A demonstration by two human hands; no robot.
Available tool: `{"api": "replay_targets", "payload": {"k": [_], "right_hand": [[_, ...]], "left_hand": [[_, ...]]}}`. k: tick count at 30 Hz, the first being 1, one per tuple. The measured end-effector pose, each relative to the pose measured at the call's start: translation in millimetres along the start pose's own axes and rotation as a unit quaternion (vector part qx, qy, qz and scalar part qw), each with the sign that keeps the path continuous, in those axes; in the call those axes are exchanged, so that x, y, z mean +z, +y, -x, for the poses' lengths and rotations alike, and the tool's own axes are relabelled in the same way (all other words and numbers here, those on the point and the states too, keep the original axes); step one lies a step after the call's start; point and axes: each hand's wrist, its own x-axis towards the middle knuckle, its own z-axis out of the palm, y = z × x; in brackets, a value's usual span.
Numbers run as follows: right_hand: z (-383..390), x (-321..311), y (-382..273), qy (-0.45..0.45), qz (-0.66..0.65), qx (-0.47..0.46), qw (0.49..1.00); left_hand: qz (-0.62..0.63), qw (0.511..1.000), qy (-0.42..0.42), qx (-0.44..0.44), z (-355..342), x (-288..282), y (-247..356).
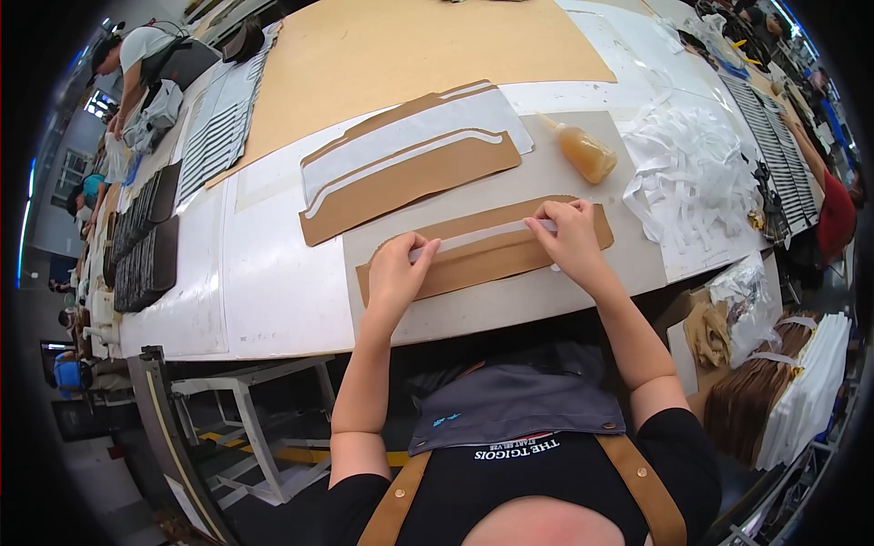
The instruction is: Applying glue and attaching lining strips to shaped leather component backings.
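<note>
Here, both hands (pixel 393 268) (pixel 572 240) in a pinch on one white strip (pixel 482 233), near a bottle (pixel 581 149) of amber liquid (pixel 594 164)

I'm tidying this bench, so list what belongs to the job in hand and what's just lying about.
Belongs to the job:
white strip, held by left hand and right hand
brown panel beneath it
probably pile of white strips, bottle of amber liquid

Apparently lying about:
large tan sheet
striped pieces, upper left
dark stacks, left
brown bundle, lower right
</note>
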Motion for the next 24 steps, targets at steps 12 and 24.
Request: {"api": "replay_targets", "payload": {"k": [12,24], "right_hand": [[-22,36,9,0.026,0.075,-0.031,0.996],[-24,40,7,0.019,0.087,-0.037,0.995]], "left_hand": [[-0.227,0.954,0.179,0.079,-13,21,-22],[-0.218,0.957,0.176,0.078,-16,22,-29]]}}
